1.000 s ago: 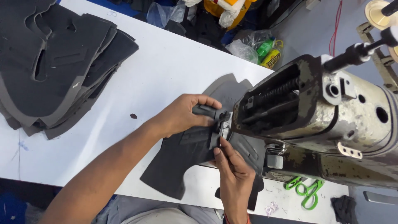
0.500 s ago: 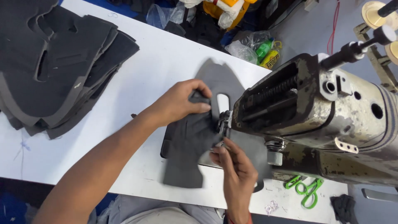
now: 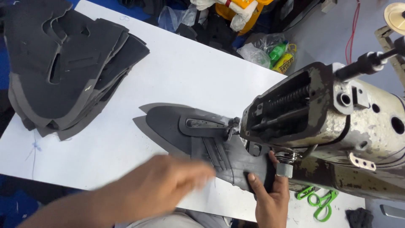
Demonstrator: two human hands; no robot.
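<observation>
Grey shoe upper (image 3: 198, 139) lies under sewing machine head (image 3: 320, 122). Right hand (image 3: 270, 198) pinches its near edge; left hand (image 3: 168, 185) blurred, grip unreadable. Advice: keep piece flat, feed evenly.

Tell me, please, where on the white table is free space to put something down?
The white table is bare between the stack of dark cut pieces and the sewing machine. It is crowded near the machine, where the dark shoe upper, the right hand and the blurred left hand are.
</observation>
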